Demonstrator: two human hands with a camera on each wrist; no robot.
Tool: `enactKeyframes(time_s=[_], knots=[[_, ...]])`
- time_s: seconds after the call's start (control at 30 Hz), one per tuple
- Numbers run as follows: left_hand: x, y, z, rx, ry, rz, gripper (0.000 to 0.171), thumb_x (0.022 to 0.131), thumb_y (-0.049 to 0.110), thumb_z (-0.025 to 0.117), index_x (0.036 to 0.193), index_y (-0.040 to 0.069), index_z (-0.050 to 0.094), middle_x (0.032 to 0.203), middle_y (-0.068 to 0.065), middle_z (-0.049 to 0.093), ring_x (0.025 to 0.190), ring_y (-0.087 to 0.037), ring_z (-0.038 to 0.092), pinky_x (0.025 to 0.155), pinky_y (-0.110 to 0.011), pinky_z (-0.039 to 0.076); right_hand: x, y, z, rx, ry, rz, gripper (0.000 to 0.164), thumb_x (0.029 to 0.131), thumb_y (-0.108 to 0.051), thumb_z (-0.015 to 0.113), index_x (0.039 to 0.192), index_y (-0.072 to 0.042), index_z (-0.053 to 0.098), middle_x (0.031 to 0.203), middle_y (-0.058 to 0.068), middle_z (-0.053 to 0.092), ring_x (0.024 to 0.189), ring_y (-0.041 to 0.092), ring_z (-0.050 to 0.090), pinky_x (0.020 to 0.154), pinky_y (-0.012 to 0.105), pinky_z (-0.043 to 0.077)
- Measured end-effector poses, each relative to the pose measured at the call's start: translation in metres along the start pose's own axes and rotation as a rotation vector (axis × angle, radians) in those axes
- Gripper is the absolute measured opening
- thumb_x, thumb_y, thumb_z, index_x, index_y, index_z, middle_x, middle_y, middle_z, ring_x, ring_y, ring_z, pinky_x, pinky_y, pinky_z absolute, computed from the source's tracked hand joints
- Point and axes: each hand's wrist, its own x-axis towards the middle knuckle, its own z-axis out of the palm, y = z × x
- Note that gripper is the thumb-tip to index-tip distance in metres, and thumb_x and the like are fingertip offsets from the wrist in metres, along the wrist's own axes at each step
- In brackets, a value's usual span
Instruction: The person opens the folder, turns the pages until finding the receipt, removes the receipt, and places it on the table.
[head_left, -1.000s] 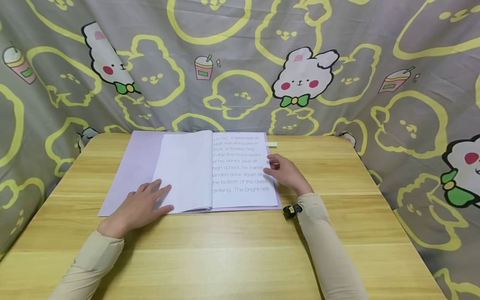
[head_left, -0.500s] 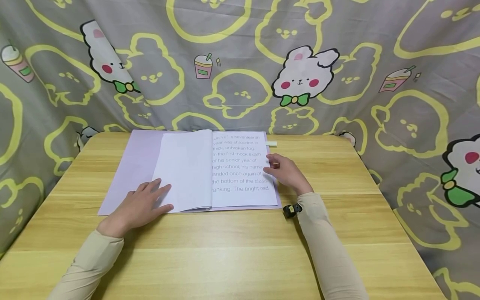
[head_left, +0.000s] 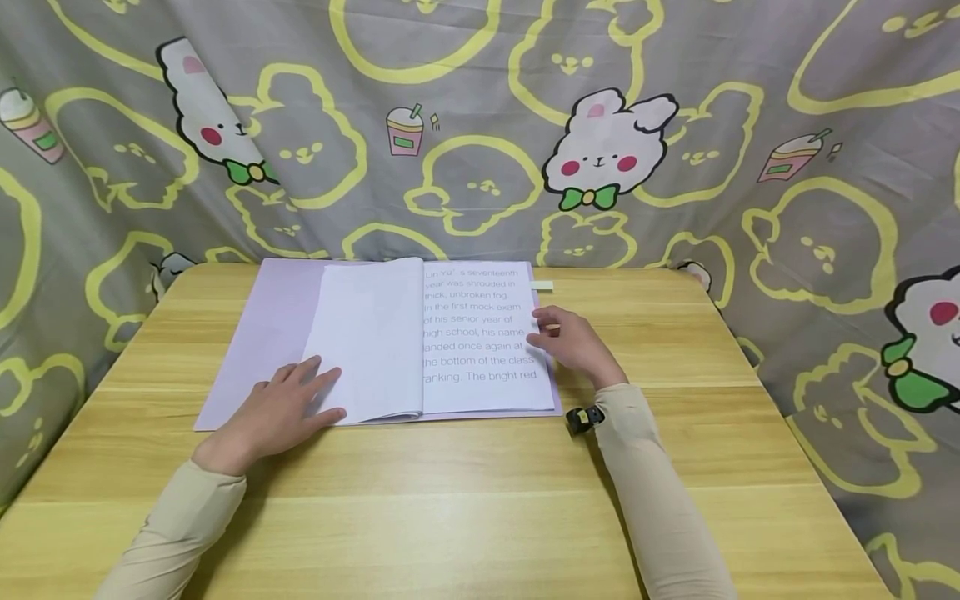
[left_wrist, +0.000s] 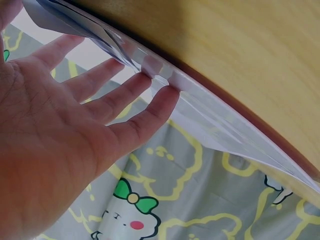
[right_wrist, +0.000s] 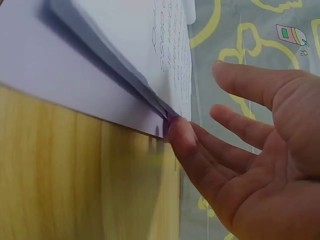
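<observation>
A booklet with a lilac cover [head_left: 258,333] lies open near the table's back edge. Its left page [head_left: 367,342] is blank, and its right page [head_left: 480,333] bears large printed English text. My left hand [head_left: 273,408] rests its spread fingers on the lower left of the booklet, over the blank page's outer edge. In the left wrist view its fingertips [left_wrist: 167,95] touch the booklet. At the right page's outer edge, my right hand [head_left: 573,343] has relaxed, parted fingers. The right wrist view has one fingertip [right_wrist: 181,132] against the edge of the stacked pages; no grip shows.
A pale tab [head_left: 542,286] sticks out from the booklet's upper right side. The wooden table [head_left: 435,508] extends in front. A grey curtain [head_left: 465,92] with cartoon rabbits hangs behind and along both sides. A small black device [head_left: 583,421] sits at the right wrist.
</observation>
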Motion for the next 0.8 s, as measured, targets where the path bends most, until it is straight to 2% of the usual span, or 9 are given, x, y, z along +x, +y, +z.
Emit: enactKeyframes(time_s=[0.27, 0.53, 0.8], knots=[[-0.0003, 0.0006, -0.0009, -0.002, 0.006, 0.005, 0.075, 0.098, 0.059, 0.059, 0.152, 0.008, 0.049, 0.158, -0.030, 0.037, 0.138, -0.056, 0.037, 0.095, -0.078, 0.037, 0.0008, -0.0009, 0.0000, 0.013, 0.041, 0.024, 0.047, 0.096, -0.018, 0.071, 0.139, -0.006, 0.056, 0.127, 0.015, 0.063, 0.117, 0.032, 0.061, 0.093, 0.041, 0.053], [-0.0013, 0.0002, -0.0004, -0.005, -0.002, 0.002, 0.074, 0.099, 0.058, 0.059, 0.153, 0.008, 0.048, 0.158, -0.030, 0.035, 0.138, -0.056, 0.036, 0.097, -0.079, 0.036, 0.0011, -0.0003, 0.0001, -0.020, 0.082, 0.039, 0.038, 0.095, -0.019, 0.073, 0.130, -0.007, 0.062, 0.111, 0.011, 0.065, 0.095, 0.026, 0.061, 0.077, 0.034, 0.048], [-0.0009, 0.0018, -0.0009, -0.005, -0.003, 0.003, 0.076, 0.098, 0.059, 0.059, 0.153, 0.008, 0.048, 0.158, -0.030, 0.036, 0.138, -0.056, 0.036, 0.096, -0.078, 0.037, -0.0005, -0.0012, -0.0008, 0.001, 0.104, 0.035, 0.036, 0.095, -0.021, 0.072, 0.127, -0.007, 0.064, 0.106, 0.011, 0.066, 0.087, 0.025, 0.063, 0.071, 0.031, 0.051]])
